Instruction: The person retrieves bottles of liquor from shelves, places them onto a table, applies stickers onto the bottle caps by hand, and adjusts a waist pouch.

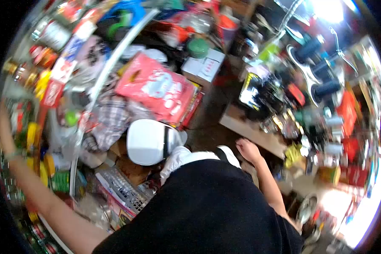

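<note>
My left arm stretches to the far left, where my left hand (3,127) is at the dim edge of the view beside a shelf of jars and bottles (19,114). Its fingers are blurred, and whether they hold anything is not visible. By my right side hangs my right hand (248,151), its fingers loosely curled in, with nothing seen in them. It is over the floor, near a light wooden board (249,129) and touching nothing that I can see.
A white lidded bin (146,142) stands by my legs. Beyond it lie a pink printed package (158,86) and a white box (205,65). Below left is a keyboard (120,188). Cluttered goods fill the right, with dark blue rolls (309,48) and red bags (348,112).
</note>
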Motion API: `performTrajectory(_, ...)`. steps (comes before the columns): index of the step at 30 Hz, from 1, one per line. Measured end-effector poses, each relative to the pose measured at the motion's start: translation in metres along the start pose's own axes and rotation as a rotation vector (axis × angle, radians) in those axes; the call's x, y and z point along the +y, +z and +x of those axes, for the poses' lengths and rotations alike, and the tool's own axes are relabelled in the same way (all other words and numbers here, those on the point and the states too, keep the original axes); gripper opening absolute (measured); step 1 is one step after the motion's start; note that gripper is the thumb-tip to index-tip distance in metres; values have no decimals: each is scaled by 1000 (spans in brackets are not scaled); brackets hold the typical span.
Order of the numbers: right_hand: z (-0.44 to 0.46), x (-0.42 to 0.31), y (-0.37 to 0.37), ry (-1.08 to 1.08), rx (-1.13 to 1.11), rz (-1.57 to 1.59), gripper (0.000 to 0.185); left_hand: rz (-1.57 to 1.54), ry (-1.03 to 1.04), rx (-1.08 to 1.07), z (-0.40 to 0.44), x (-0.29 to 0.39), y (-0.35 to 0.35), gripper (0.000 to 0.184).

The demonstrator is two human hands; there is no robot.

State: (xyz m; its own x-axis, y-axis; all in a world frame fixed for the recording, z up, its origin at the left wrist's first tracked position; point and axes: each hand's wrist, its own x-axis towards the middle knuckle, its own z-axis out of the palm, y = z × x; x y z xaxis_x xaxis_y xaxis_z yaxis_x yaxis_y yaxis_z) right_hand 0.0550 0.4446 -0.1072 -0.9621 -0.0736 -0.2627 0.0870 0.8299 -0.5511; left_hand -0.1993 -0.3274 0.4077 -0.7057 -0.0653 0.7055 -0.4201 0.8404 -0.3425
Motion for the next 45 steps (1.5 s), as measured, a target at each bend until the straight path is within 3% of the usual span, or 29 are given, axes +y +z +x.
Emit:
performTrajectory(6,-5,6,3,-13,-31,5,23,-70,36,-133,-73,101,-98,44)
performTrajectory(11,-3,-3,-11,-76,-52,46,23,-501,325,-283,-168,258,-149,38)
performTrajectory(13,-4,-7,-17,-142,-12,96,22,-469,420,-371,-211,324,-164,34)
performTrajectory(15,-8,-11,-26,-127,-23,132,24,-793,588,-493,-248,383,-174,38)
performTrajectory(19,-23,-6,-36,-106,41,242,25,-1073,1066,-269,-324,497,-162,43)
performTrajectory(22,-39,7,-40,24,117,428,28,-1130,1281,-123,-373,574,-163,37)
performTrajectory(26,-55,24,-44,157,238,538,48,-1178,1473,35,-419,653,-162,32)
performTrajectory(37,-32,61,-12,240,435,549,59,-1236,1737,246,-459,741,-160,29)
performTrajectory(45,-16,72,-13,297,331,580,61,-1175,1746,218,-461,748,-150,32)
